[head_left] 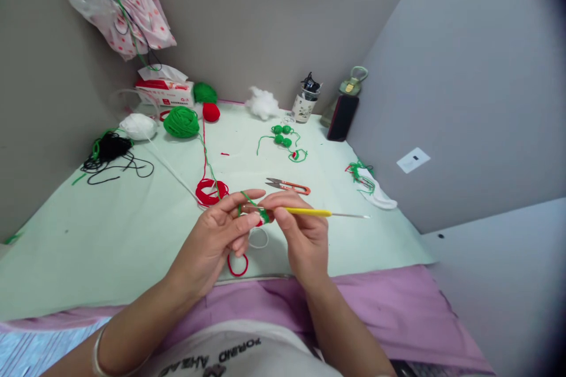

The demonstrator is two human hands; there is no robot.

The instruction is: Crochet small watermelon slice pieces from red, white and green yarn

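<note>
Between thumb and fingers, my left hand (221, 228) pinches a small crochet piece (264, 217) in green, white and red. Green yarn runs over its raised index finger. My right hand (305, 235) grips a crochet hook (309, 211) by its yellow handle, the metal tip reaching into the left hand's work. A loop of red yarn (237, 265) and a thin white loop (260, 239) hang below the piece. Just behind my left hand lies a red yarn coil (211, 192). Thread snips (288, 186) with orange handles rest beyond my right hand.
Green yarn balls (181, 122), a white ball (138, 126), a red ball (211, 112) and black yarn (110, 150) sit back left. Small green crocheted balls (283, 136), white stuffing (262, 103), a pen jar (305, 104), a phone (343, 118) and a bottle (352, 83) stand farther back.
</note>
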